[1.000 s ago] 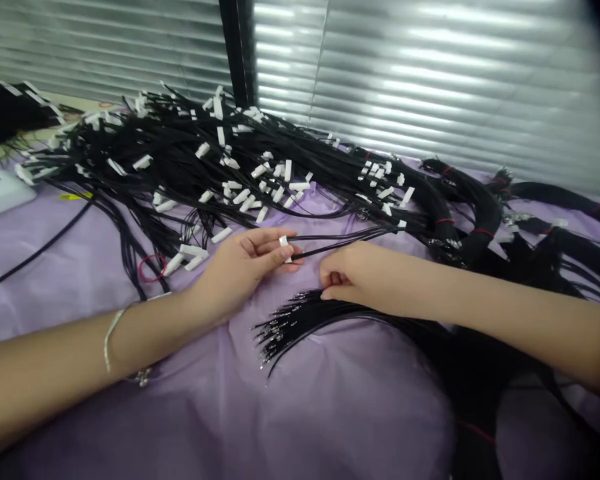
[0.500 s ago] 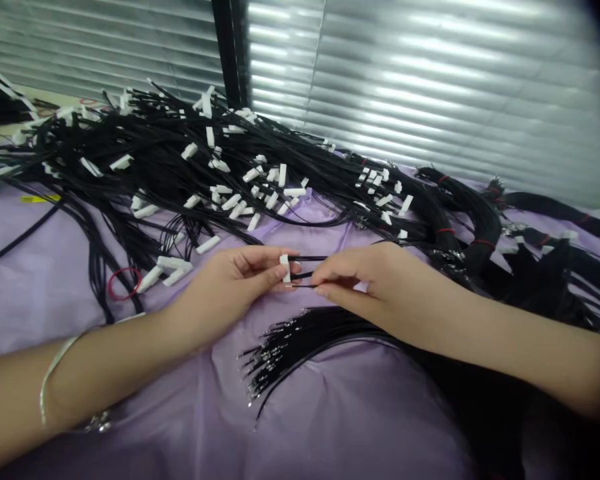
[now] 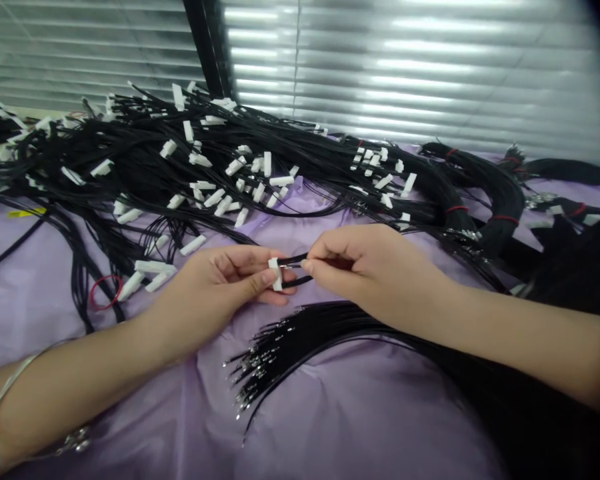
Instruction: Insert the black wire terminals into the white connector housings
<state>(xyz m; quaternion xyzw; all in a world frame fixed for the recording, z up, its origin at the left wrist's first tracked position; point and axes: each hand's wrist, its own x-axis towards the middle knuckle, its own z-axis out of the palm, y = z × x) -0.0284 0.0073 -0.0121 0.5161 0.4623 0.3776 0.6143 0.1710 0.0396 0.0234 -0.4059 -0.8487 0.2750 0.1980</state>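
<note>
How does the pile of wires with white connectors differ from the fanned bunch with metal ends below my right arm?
The pile ends in white connectors, the bunch in small metal terminals. The pile lies tangled, the bunch in an even fan. The pile sits back by the blinds, the bunch nearer the viewer. Both are thin black wires on lilac cloth.

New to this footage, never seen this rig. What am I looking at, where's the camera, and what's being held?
No machine here: a person working with bare hands, filmed by a head-worn camera looking forward and down. The left hand pinches a white plastic connector, and the right hand pinches the black wires leading from it. On the lilac sheet lie a heap of black wire harnesses with white connectors, a fan of metal-tipped wire ends and a red rubber band.
</note>
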